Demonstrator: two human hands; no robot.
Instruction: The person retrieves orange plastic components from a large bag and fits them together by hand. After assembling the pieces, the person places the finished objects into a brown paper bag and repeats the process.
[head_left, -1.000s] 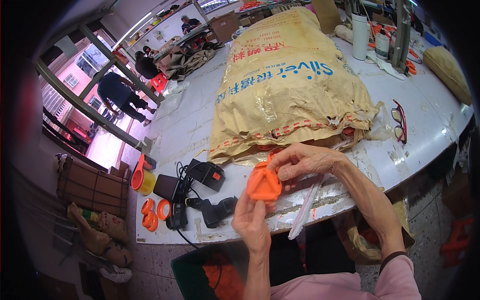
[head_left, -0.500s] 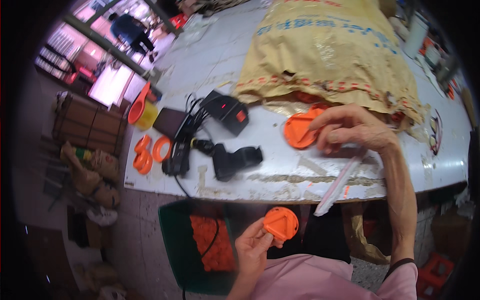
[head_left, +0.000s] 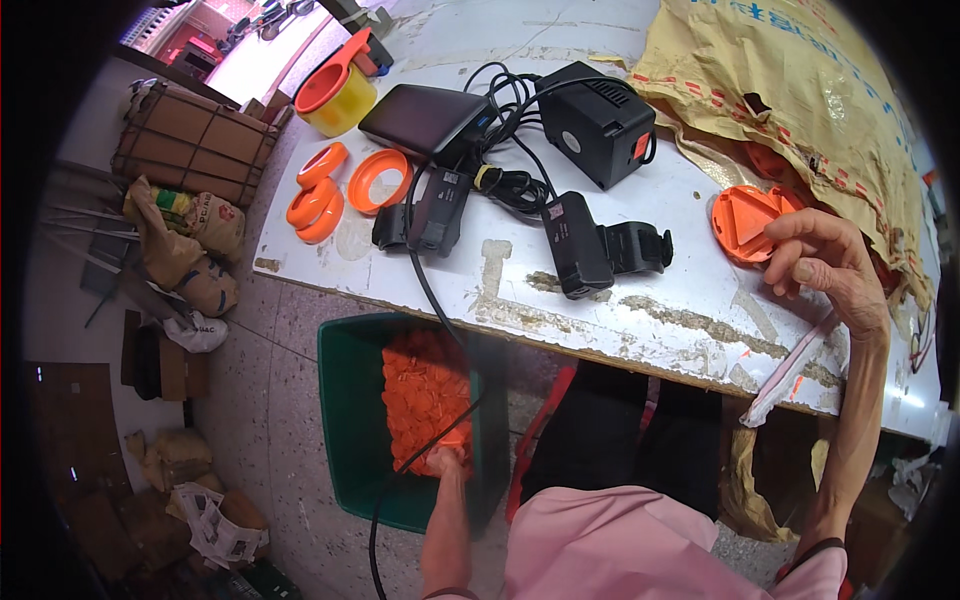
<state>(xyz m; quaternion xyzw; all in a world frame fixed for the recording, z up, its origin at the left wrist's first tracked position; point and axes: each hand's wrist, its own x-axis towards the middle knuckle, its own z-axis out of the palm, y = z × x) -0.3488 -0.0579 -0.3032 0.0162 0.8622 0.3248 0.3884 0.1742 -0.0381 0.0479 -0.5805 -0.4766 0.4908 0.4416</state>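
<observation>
The half-curled right hand (head_left: 835, 270) meets an orange disc (head_left: 741, 224) on the worktop's (head_left: 690, 285) right, the left hand (head_left: 448, 461) is in the near-left green bin (head_left: 347, 430), both grips unclear.

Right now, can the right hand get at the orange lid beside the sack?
Likely yes. The right hand has its fingertips at the right edge of the orange lid, and nothing seems to lie on top; the sack lies just beyond.

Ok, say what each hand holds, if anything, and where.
Cannot tell for either: the right hand is at the right edge of an orange disc, the left hand at orange pieces in a green bin.
</observation>
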